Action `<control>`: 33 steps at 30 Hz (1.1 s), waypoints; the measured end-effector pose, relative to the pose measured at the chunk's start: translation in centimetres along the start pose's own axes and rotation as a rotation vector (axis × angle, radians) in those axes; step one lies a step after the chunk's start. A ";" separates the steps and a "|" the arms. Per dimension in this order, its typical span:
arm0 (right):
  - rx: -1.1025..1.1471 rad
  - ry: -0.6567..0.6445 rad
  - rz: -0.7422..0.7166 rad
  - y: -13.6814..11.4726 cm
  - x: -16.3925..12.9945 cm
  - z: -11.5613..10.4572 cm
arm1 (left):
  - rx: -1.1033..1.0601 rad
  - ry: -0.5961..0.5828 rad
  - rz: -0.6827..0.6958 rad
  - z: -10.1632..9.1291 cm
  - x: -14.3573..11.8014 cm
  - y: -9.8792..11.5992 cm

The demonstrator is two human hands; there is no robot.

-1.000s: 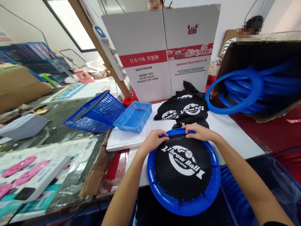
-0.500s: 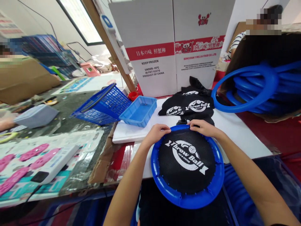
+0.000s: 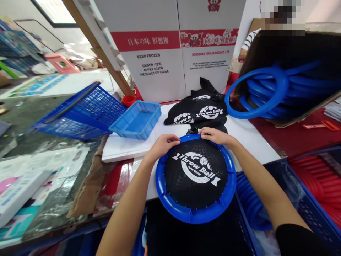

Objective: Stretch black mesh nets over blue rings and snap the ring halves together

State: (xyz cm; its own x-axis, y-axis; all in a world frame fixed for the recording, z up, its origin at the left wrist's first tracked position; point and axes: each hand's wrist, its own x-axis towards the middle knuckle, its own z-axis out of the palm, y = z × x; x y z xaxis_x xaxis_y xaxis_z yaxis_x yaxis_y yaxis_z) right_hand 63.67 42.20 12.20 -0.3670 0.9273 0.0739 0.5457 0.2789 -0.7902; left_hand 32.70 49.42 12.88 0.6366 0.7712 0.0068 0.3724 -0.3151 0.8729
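Little has changed: both hands stay on the far rim of the blue hoop (image 3: 195,209) at the desk's near edge; left hand (image 3: 162,143) and right hand (image 3: 214,135) still pinch its black mesh (image 3: 195,174) there

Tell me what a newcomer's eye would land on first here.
First, the round blue plastic hoop with black printed mesh at the near table edge, the left hand and right hand pinching its far rim. Behind it lies a pile of loose black mesh pieces, and to the right a cardboard box of bare blue plastic hoops.
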 end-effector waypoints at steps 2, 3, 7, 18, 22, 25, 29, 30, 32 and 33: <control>-0.011 0.007 -0.003 -0.2 0.0 0.1 | -0.004 -0.002 -0.015 -0.1 0.0 0.1; -0.018 0.011 -0.004 -0.2 0.0 0.1 | -0.005 0.000 -0.022 -0.1 0.0 0.1; -0.028 0.019 0.001 -0.4 0.1 0.0 | -0.004 0.014 -0.043 -0.1 0.0 0.1; -0.079 0.094 -0.009 0.3 0.6 0.9 | -0.007 -0.002 -0.036 -0.4 -0.1 -0.1; -0.079 0.084 -0.002 0.2 0.5 0.6 | -0.012 -0.007 -0.036 -0.5 -0.1 -0.1; -0.071 0.091 0.017 0.1 0.6 0.6 | -0.011 0.005 -0.026 -0.3 -0.1 -0.3; -0.103 0.103 0.011 -0.1 0.8 0.9 | -0.021 0.020 -0.033 0.0 -0.1 -0.4; -0.123 0.103 0.003 -0.2 0.8 0.9 | -0.023 0.019 -0.036 0.0 -0.1 -0.3; -0.160 0.100 -0.010 -0.3 0.9 1.0 | -0.020 0.013 -0.035 -0.1 -0.2 -0.2; -0.171 0.100 -0.012 -0.3 0.9 0.9 | -0.015 0.008 -0.032 -0.1 -0.2 -0.1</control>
State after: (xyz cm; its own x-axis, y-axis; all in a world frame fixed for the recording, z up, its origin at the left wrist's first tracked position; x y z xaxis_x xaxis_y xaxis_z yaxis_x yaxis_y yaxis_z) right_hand 62.45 42.69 11.96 -0.3022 0.9415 0.1491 0.6652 0.3203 -0.6745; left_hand 32.47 49.36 12.88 0.6192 0.7850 -0.0180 0.3824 -0.2815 0.8801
